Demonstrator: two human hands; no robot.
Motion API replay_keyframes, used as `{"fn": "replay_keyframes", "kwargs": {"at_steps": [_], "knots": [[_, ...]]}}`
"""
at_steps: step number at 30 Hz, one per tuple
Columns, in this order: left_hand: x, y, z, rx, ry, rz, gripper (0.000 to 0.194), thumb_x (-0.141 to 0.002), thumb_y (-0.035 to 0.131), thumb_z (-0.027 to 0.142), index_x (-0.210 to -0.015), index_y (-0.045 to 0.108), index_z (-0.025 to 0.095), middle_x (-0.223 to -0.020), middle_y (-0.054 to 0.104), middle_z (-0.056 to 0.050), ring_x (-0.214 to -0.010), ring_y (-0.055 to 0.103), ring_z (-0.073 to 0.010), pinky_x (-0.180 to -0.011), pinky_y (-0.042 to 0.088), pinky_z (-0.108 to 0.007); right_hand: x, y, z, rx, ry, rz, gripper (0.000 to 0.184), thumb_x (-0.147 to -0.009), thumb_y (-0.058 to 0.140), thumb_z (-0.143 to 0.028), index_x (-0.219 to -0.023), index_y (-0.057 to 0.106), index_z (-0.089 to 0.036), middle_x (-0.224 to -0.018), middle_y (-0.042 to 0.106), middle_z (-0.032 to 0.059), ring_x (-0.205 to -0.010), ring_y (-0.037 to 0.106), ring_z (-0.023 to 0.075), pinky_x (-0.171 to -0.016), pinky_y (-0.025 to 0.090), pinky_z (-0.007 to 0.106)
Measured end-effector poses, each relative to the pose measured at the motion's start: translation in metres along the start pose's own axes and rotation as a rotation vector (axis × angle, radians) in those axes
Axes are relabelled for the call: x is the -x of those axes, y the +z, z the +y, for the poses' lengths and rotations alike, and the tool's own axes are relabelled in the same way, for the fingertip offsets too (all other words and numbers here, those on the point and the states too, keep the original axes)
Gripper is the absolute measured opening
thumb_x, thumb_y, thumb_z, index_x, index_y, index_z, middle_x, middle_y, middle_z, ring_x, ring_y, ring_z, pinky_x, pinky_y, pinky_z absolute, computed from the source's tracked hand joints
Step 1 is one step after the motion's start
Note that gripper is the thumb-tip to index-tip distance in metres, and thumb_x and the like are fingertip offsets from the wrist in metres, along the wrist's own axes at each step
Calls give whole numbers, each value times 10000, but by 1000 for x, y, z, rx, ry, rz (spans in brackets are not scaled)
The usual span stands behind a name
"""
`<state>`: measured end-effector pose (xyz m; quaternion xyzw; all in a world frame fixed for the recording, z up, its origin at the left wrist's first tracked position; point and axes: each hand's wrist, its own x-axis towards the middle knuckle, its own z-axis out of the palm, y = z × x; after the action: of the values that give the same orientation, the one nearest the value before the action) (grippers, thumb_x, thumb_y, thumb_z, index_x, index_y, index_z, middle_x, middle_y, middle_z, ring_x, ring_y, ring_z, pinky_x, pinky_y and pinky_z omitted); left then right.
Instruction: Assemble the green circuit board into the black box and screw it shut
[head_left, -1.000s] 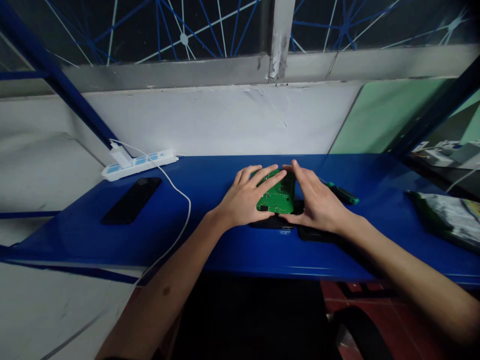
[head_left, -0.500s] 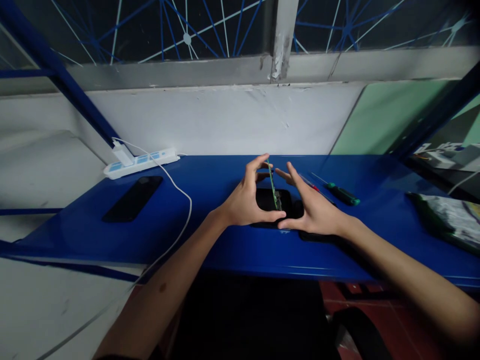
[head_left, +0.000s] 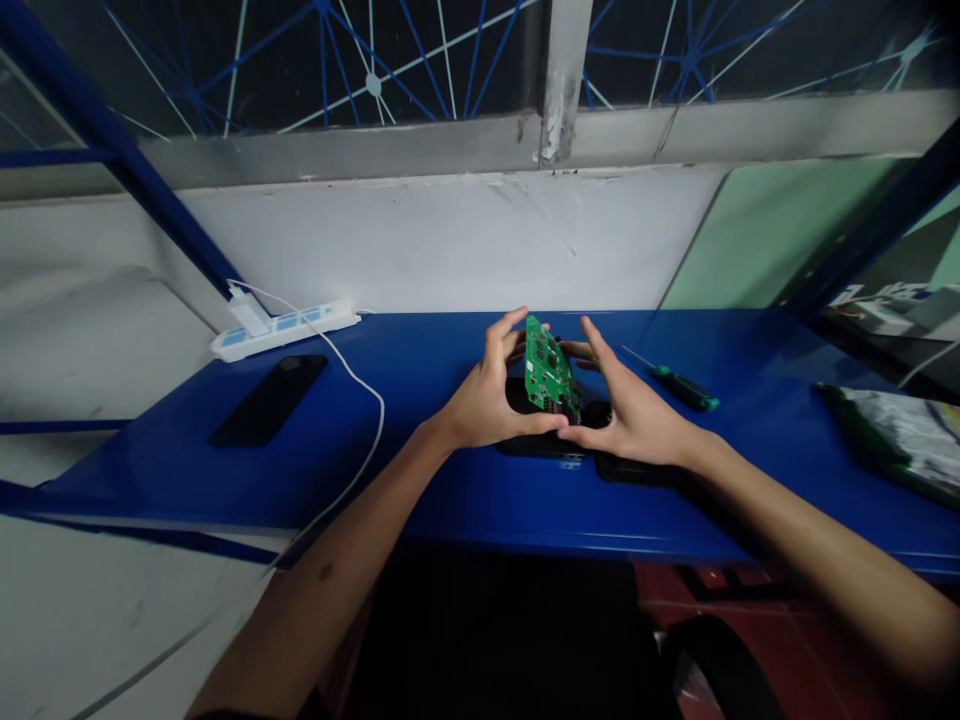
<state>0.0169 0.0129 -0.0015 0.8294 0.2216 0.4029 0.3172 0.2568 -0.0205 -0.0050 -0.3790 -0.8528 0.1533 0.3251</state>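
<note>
A green circuit board [head_left: 549, 365] is held up and tilted above the table, its face with small parts showing. My left hand [head_left: 495, 395] grips it along the left side, thumb at the bottom edge and fingers at the top. On the other side, my right hand [head_left: 626, 405] has its thumb by the board's lower corner, close to the left thumb, and some fingers behind the right edge; the index finger points up. Beneath the hands lies a black casing [head_left: 517, 440], partly hidden. Another flat black piece [head_left: 637, 470] rests under my right wrist.
Right of my hands lies a screwdriver with a green and black handle [head_left: 686, 388]. A black phone [head_left: 270, 400] is at left, near a white power strip [head_left: 300, 322] with a plugged-in charger and white cable [head_left: 371, 390]. A silvery plastic bag [head_left: 896, 435] sits at far right.
The circuit board has turned from edge-on to showing its green face. My right hand has closed in on it, its thumb now meeting the left thumb. The red tool beside it is now hidden.
</note>
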Motion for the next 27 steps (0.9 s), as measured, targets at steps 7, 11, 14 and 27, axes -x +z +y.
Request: {"fn": "replay_keyframes", "kwargs": {"at_steps": [7,11,14,27], "knots": [[-1,-3,-6,-149,-27,129,1241,-665,909,500,-1570,86,294,-1565,363,-187,-1457,390,-416,-1178,378,-622,0,-8,6,102,72,96,1292,-742,772,-562,-1629,-97,-207,-1550,407,226,-1416,451,404,-1135,429,633],[1,-3,-8,-226,0,106,1176,-725,868,397,-1578,62,319,-1609,303,-160,-1458,389,-401,-1180,383,-606,-1,-9,7,148,60,97,1273,-747,764,-556,-1632,-78,-199,-1522,433,224,-1399,457,413,-1125,429,640],[3,-2,-9,-302,2,71,1165,-739,843,355,-1582,40,338,-1635,245,-146,-1472,358,-412,-1185,373,-620,0,-10,8,196,38,87,1248,-756,760,-535,-1633,-66,-208,-1509,446,206,-1402,447,409,-1142,408,638],[5,-1,-9,-515,113,-15,1176,-719,830,340,-1596,52,254,-1568,271,-191,-1474,300,-433,-1195,328,-663,0,-18,10,321,-97,37,1243,-730,802,-440,-1638,-23,-238,-1555,435,155,-1387,439,390,-1140,407,607]]}}
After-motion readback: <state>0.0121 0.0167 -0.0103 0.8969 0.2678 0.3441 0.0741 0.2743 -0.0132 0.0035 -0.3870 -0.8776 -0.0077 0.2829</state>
